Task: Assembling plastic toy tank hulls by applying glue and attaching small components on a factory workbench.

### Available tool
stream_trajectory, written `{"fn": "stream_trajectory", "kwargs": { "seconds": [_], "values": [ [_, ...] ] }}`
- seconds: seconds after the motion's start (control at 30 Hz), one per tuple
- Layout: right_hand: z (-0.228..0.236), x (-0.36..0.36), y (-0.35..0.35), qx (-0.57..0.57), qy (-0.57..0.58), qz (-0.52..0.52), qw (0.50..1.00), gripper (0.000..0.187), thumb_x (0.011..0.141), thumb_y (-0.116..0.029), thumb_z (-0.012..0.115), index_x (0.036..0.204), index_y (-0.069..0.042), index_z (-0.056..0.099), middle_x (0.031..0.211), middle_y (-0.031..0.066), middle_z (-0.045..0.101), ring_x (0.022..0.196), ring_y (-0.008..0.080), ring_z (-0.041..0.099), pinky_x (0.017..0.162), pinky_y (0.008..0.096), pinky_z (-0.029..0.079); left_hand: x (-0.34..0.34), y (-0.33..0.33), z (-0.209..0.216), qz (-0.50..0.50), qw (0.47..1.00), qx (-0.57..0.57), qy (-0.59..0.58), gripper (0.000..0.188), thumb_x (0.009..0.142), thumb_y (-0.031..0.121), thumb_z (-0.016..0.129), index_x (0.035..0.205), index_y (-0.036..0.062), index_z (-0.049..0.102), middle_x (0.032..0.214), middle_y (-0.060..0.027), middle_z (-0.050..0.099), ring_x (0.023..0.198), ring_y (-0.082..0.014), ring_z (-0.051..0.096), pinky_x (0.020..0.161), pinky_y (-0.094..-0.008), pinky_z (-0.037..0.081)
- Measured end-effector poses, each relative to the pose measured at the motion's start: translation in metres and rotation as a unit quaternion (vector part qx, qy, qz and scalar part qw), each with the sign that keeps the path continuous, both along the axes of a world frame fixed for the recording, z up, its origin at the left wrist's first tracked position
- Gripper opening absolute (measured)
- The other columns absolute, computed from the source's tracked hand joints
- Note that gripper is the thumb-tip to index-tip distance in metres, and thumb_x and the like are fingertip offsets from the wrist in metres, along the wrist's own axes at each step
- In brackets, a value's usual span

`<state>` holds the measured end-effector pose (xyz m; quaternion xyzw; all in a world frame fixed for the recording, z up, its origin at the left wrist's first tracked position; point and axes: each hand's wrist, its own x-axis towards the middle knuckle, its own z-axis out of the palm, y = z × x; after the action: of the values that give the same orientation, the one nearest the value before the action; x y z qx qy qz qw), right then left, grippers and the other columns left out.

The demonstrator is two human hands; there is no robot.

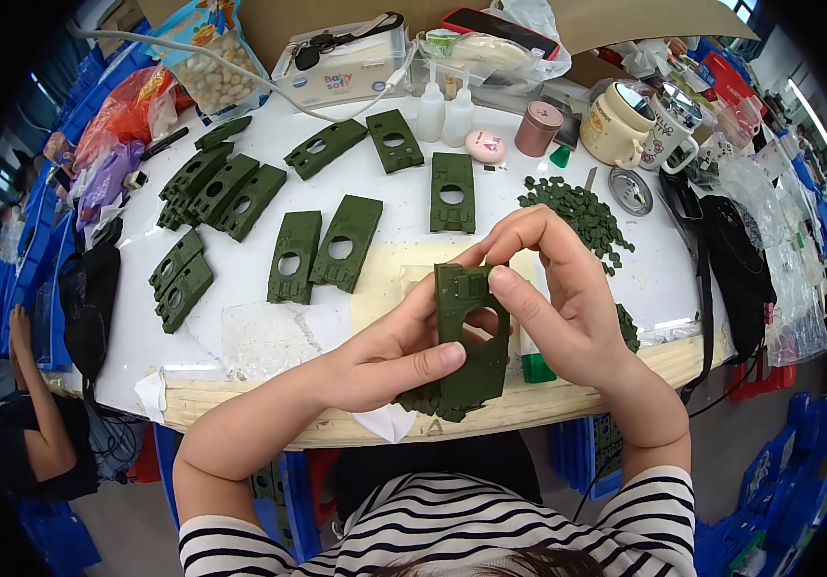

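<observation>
Printed lettering stands on the white box point(361, 69) and white mug point(670, 123).

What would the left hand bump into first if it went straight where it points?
Past the green part the left hand holds, probably the right hand, though depth is unclear.

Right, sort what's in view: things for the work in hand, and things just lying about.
Likely the job: held green model-tank hull; other hulls; heap of small green parts.
Probably just lying about: cream mug; snack bag; red-edged phone.
</observation>
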<state>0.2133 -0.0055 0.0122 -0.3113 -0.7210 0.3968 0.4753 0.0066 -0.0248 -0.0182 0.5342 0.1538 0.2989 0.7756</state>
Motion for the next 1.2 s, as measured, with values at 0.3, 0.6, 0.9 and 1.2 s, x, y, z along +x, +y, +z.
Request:
{"fn": "stream_trajectory", "kwargs": {
  "seconds": [0.3,0.6,0.9,1.2],
  "values": [
    [0.0,-0.002,-0.004,-0.036,0.003,0.001,0.999,0.023,0.08,-0.007,0.067,0.099,-0.001,0.055,0.094,0.0082,0.056,0.089,0.0182,0.055,0.082,0.0302,0.043,-0.001,0.0,0.0,-0.011,0.999,0.017,0.035,0.07,0.099,0.017,0.047,0.152,0.0055,0.003,0.145,-0.0121,0.031,0.134,-0.0249,0.039,0.109,-0.0419,0.034],
    [0.002,0.001,-0.003,0.02,-0.085,-0.001,0.996,0.022,0.082,-0.004,0.064,0.102,-0.001,0.053,0.097,0.0064,0.056,0.093,0.013,0.053,0.086,0.0275,0.042,0.001,-0.003,0.001,-0.011,0.999,0.03,0.036,0.068,0.101,0.018,0.045,0.152,0.0036,0.002,0.145,-0.0107,0.031,0.136,-0.0204,0.034,0.111,-0.0384,0.029],
    [0.005,0.0,-0.005,0.031,-0.095,-0.007,0.995,0.023,0.082,-0.004,0.064,0.102,-0.001,0.053,0.097,0.0065,0.056,0.091,0.0136,0.054,0.084,0.0265,0.043,0.001,-0.003,0.0,-0.002,0.998,0.046,0.037,0.068,0.102,0.022,0.047,0.151,0.0022,0.004,0.142,-0.0105,0.035,0.133,-0.0195,0.036,0.11,-0.0369,0.03],
    [0.02,0.016,0.011,0.1,-0.08,0.141,0.982,0.063,0.068,-0.021,0.084,0.12,-0.002,0.055,0.113,0.0091,0.056,0.1,0.0251,0.054,0.089,0.035,0.043,-0.015,0.007,0.002,-0.066,0.996,-0.054,-0.014,0.063,0.098,0.034,0.052,0.146,-0.0005,0.029,0.121,-0.0125,0.052,0.113,-0.0211,0.052,0.098,-0.037,0.045]
  ]
}}
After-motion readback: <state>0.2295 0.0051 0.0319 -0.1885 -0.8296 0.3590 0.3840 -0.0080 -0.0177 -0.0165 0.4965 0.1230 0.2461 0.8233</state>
